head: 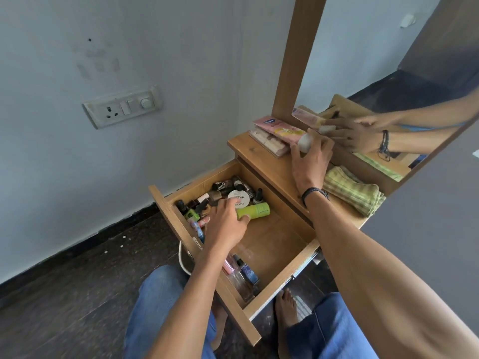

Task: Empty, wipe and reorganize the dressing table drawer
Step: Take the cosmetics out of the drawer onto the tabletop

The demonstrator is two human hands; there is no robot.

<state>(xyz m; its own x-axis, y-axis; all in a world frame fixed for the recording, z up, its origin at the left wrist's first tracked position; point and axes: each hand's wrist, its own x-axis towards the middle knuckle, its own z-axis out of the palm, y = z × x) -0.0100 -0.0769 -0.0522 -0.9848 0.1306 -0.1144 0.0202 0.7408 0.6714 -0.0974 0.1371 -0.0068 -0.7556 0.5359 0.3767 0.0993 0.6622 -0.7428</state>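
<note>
The left hand (228,224) reaches down into the open drawer (274,240). Its thumb lies on the near side of the green bottle (255,211) and its bent fingers curl over the far side of that bottle's end, so it grips the bottle at one tip. The bottle lies flat on its side. Its long axis runs straight out from the hand's thumb side, and its free end points away from the palm, towards the table body.

Just past the fingertips sits a round white tin (239,197), touching or nearly touching the bottle. Beyond the tin and to the hand's outer side is a crowd of small dark nail polish bottles (228,186), packed into the far corner against the drawer walls. On the thumb side of the hand the drawer floor is bare wood as far as the side wall, leaving room there. Back along the forearm, in the near corner, lie a blue perfume bottle (249,274) and a pink gloss tube (229,265).

The right hand (311,161) is up on the table top (259,149), well apart from the left, with its fingers wrapped round a white container (305,142). Beyond its fingertips a pink tube (277,128) lies on a flat box (269,145), and the mirror (388,73) stands close behind. Beside its wrist lies a folded green checked cloth (352,190).
</note>
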